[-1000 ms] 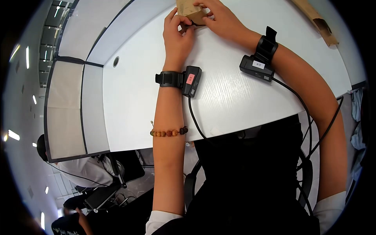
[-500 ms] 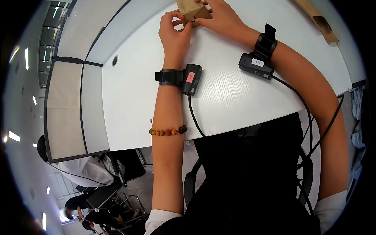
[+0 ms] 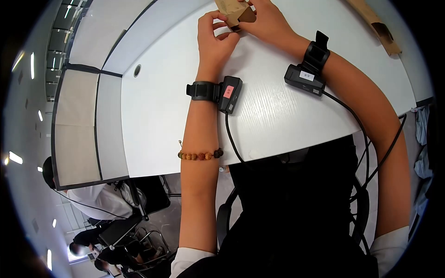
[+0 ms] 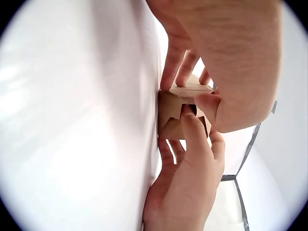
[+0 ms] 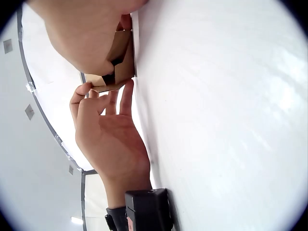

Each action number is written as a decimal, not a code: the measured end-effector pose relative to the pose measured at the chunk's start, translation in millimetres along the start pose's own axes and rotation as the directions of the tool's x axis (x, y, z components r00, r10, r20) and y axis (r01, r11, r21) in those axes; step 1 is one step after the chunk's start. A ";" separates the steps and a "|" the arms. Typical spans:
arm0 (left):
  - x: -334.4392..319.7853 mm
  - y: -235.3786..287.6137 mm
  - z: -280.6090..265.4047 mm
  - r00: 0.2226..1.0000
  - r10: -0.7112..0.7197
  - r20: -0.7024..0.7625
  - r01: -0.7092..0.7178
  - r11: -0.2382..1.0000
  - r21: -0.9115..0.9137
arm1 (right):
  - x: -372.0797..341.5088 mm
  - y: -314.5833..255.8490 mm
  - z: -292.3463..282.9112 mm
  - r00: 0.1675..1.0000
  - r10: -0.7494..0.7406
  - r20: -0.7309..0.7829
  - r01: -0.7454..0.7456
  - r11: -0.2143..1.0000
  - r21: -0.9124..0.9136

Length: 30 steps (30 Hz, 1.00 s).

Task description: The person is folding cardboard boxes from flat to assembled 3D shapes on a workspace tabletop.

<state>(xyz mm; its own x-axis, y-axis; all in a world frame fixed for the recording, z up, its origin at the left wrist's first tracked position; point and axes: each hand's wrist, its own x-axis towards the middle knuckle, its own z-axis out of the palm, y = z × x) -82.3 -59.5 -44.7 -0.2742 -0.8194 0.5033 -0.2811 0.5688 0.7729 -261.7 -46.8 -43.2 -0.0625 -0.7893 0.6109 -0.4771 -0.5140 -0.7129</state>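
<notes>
A small brown cardboard box [image 3: 229, 7] stands on the white table at the far edge of the head view, with both hands around its near end. My left hand [image 3: 214, 44] holds its left side, fingertips along the edge. From the right, my right hand [image 3: 269, 23] grips the box. In the left wrist view, the right thumb [image 4: 191, 122] reaches into a dark gap between the end flaps of the box [image 4: 171, 103]. The right wrist view shows the end partly open, with left fingertips [image 5: 86, 87] at the rim. The contents are hidden.
A long brown cardboard piece [image 3: 376, 28] lies at the table's right side. Partition panels [image 3: 76, 125] border the left, near a round cable hole [image 3: 137, 70]. Wrist cameras [image 3: 229, 95] trail black cables across the table's front edge. People sit in the background at lower left.
The box's near end has opened, its flaps now standing apart over a dark gap. The left hand has shifted slightly right, its thumb drawn back from the end.
</notes>
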 end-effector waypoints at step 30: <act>2.6 -6.8 6.1 0.991 0.123 -0.052 -0.115 0.983 0.142 | 2.2 3.5 5.1 1.000 0.015 0.007 -0.015 0.998 -0.061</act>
<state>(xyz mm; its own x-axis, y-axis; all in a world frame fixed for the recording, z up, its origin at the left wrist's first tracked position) -86.7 -65.0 -51.0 -0.2590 -0.7455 0.6141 -0.3757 0.6635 0.6470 -259.0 -52.0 -46.1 -0.0636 -0.7995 0.5973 -0.5286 -0.4807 -0.6997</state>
